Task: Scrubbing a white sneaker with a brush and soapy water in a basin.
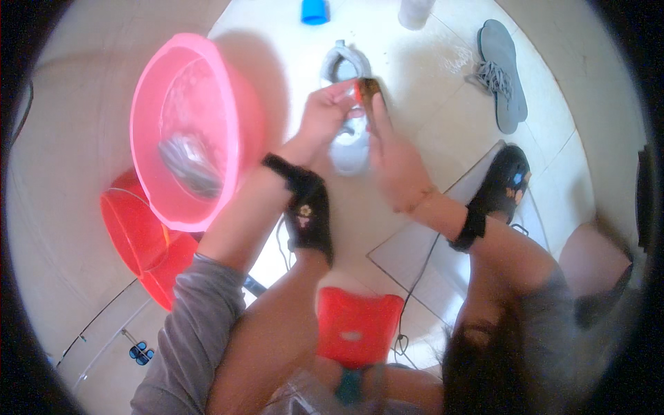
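My left hand (325, 116) is closed, its fingers pinching the red edge of a small brown-and-red scrub brush (371, 90). From the other side my right hand (395, 155) grips the same brush, its fingers stretched along it; the exact shape is blurred. Directly beneath the hands, a light grey sneaker (349, 155) lies on the tiled floor with its heel end pointing away from me. Its middle is hidden by my fingers. No laces show clearly on it.
A pink basin (142, 124) at left holds a greyish shoe (190, 162), beside a red bucket (128, 228). Grey insoles (508, 104) with laces (494, 77) lie at right. A blue cup (315, 12) stands far off. Between my legs is a red stool (360, 318); cords cross the floor.
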The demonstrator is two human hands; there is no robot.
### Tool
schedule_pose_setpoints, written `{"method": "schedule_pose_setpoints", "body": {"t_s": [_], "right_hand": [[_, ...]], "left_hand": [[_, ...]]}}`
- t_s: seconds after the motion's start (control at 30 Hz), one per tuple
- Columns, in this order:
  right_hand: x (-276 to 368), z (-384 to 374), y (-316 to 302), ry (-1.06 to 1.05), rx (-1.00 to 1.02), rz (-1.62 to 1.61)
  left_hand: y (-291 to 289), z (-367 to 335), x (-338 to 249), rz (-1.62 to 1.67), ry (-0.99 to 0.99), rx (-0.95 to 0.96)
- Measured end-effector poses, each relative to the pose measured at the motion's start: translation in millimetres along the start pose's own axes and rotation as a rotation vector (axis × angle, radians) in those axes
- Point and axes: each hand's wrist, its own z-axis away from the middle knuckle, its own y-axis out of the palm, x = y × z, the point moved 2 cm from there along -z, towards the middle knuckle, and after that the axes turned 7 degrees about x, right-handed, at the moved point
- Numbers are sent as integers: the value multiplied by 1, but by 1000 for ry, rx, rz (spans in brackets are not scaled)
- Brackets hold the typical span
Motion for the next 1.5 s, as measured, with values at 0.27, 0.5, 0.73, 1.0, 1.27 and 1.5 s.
{"method": "schedule_pose_setpoints", "body": {"t_s": [0.27,0.5,0.73,1.0,1.27,1.5], "right_hand": [[29,-18,11,205,-51,-80],[51,-34,-24,335,88,134],[28,-23,-12,162,15,115],[31,-2,0,231,51,88],[41,-7,-2,245,142,84],[39,-37,-15,207,88,122]], "left_hand": [[29,9,4,-611,171,-188],[29,12,3,-732,414,-176],[25,11,6,-871,333,-186],[25,8,11,-709,235,-173],[20,8,16,-718,294,-166],[26,8,1,-810,285,-151]]}}
